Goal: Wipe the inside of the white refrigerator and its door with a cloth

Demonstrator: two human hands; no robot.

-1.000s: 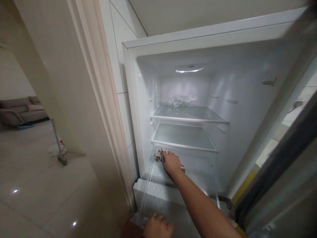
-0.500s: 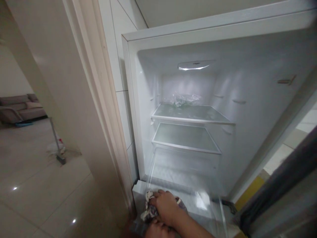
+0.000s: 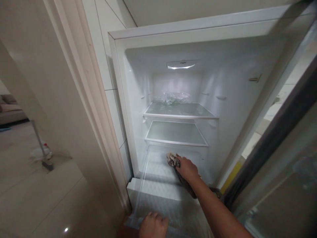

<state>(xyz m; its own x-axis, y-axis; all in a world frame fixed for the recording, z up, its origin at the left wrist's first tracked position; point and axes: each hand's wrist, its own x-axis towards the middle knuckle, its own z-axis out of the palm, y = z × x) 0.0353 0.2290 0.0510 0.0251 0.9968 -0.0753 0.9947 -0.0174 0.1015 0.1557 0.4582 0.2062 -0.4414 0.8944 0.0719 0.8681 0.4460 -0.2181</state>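
My right hand (image 3: 187, 169) is closed around a crumpled, patterned cloth (image 3: 173, 160), dark and cream. It reaches into a clear plastic drawer (image 3: 140, 195) that sticks out from the bottom of the open fridge (image 3: 119, 99). Part of the cloth hangs below my fingers, along the wrist. At the drawer's near edge, my left hand (image 3: 154, 225) has its fingers curled over the front rim. The lower part of that hand is cut off by the picture's bottom.
Above the drawer are two glass shelves (image 3: 177, 133), the upper one bearing crumpled clear plastic (image 3: 173, 98). The opened fridge door (image 3: 277, 185) stands at right. A door frame (image 3: 84, 82) borders the left, with a broom (image 3: 46, 162) and a sofa (image 3: 12, 110) beyond.
My right hand has moved the cloth away from the left hand, up and toward the back of the drawer. The view has shifted slightly to the right.
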